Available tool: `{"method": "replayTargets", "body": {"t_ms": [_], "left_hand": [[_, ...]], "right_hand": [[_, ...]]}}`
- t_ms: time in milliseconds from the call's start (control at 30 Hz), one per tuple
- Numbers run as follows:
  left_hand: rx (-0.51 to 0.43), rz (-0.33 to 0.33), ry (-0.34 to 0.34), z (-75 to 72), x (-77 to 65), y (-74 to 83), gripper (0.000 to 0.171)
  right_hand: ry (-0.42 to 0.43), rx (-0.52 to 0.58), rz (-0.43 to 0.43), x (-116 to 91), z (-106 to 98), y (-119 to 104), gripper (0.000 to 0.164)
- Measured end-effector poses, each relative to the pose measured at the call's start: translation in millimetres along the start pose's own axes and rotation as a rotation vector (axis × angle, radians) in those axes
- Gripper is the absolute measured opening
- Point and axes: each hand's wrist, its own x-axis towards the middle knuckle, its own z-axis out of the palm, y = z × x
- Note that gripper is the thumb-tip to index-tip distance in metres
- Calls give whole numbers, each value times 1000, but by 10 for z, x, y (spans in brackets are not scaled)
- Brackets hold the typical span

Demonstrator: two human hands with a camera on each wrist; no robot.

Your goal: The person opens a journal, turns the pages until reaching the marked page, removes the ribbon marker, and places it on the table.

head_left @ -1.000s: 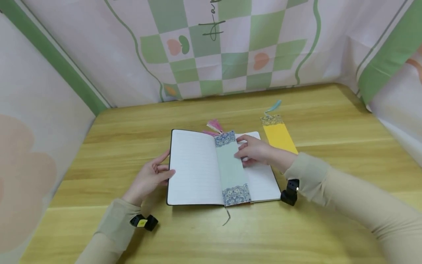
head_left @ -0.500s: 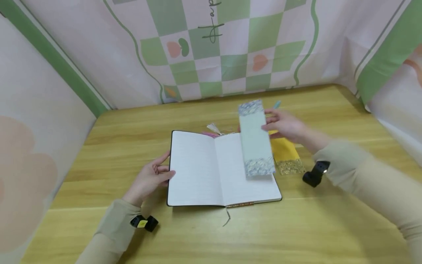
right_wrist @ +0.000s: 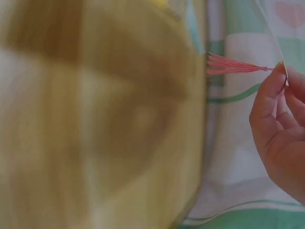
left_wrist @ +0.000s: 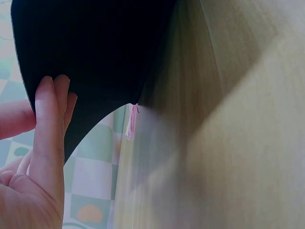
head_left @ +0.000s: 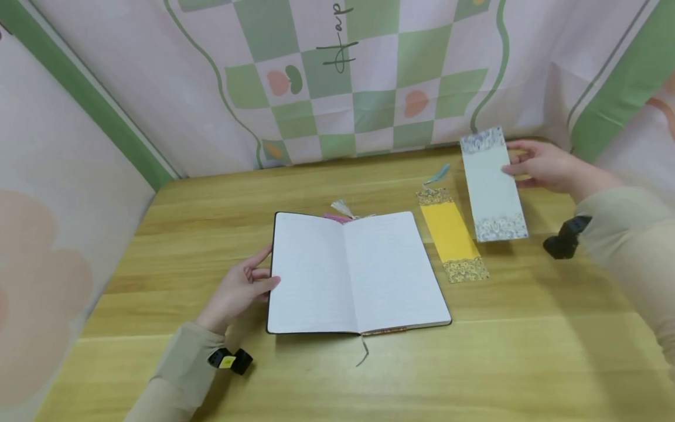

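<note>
An open notebook [head_left: 401, 269] with blank pages lies on the table. My left hand [head_left: 239, 290] pinches the edge of its left cover, thumb on the page side; the left wrist view shows the fingers behind the dark cover [left_wrist: 105, 47], which is raised off the table. At the right, my right hand [head_left: 545, 167] pinches the right edge of a pale green bookmark [head_left: 490, 187] with patterned ends, held above the table. A pink tassel [right_wrist: 238, 66] hangs by the pinching fingers in the right wrist view. Between notebook and right hand lies a yellow bookmark [head_left: 450, 231] with a blue tassel [head_left: 439, 173].
White and pink tassels [head_left: 341, 208] stick out past the notebook's top edge. A thin ribbon [head_left: 364, 351] trails from its bottom. Behind the wooden table [head_left: 211, 199] hangs a checked cloth [head_left: 369, 76].
My right hand has lifted the pale green bookmark off the notebook and carried it right, over and past the yellow bookmark. My left hand stays on the cover.
</note>
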Motion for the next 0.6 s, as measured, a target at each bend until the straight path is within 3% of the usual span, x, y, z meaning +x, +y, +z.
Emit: {"method": "replayTargets", "body": {"t_ms": [133, 267, 433, 600], "left_hand": [[2, -1, -4, 8, -5, -13, 72], [9, 12, -1, 16, -3, -20, 71], [-3, 20, -2, 19, 9, -20, 71], [-10, 32, -10, 17, 17, -22, 71]], "right_hand": [[-49, -100, 32, 4, 42, 277, 71], [-61, -104, 52, 10, 108, 444, 69], [-102, -35, 80, 37, 174, 517, 71], [-110, -61, 77, 50, 236, 535, 68]]}}
